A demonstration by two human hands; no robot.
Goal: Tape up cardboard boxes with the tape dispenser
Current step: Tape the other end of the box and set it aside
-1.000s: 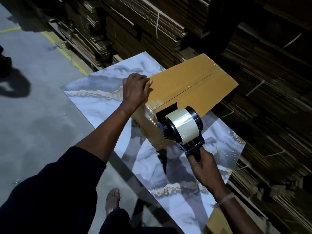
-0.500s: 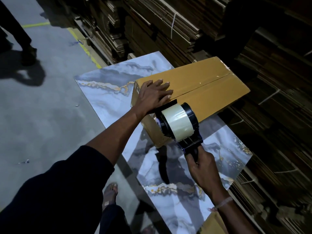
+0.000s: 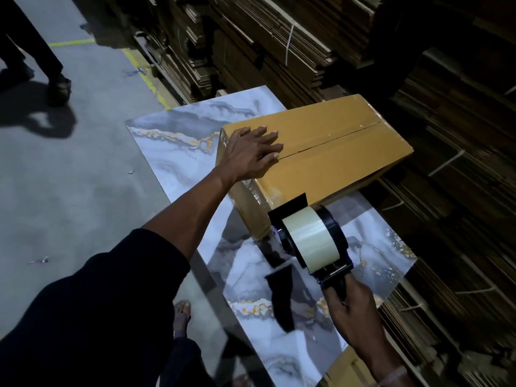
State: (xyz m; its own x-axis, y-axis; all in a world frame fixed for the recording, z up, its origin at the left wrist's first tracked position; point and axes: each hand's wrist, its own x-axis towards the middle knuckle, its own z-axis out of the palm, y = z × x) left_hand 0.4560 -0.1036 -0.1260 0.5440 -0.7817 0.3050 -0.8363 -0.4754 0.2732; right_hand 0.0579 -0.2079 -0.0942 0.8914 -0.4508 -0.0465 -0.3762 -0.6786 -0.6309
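A closed brown cardboard box (image 3: 335, 152) lies on a marble-patterned table top (image 3: 173, 146), its top flaps meeting in a seam down the middle. My left hand (image 3: 251, 152) presses flat on the near left end of the box top, fingers spread. My right hand (image 3: 351, 311) grips the handle of a black tape dispenser (image 3: 310, 241) with a roll of clear tape. The dispenser's front sits at the box's near lower corner, just off the cardboard. Shiny tape shows on the near end face of the box.
Tall stacks of flattened cardboard (image 3: 279, 46) fill the back and right side. Grey concrete floor (image 3: 69, 191) with a yellow line lies to the left, where another person's leg and shoe (image 3: 55, 82) stand. My sandalled foot (image 3: 181, 317) is below the table edge.
My left hand has opened from gripping the box's end edge and slid flat onto the top. The dispenser has dropped back from the top edge to the near lower corner.
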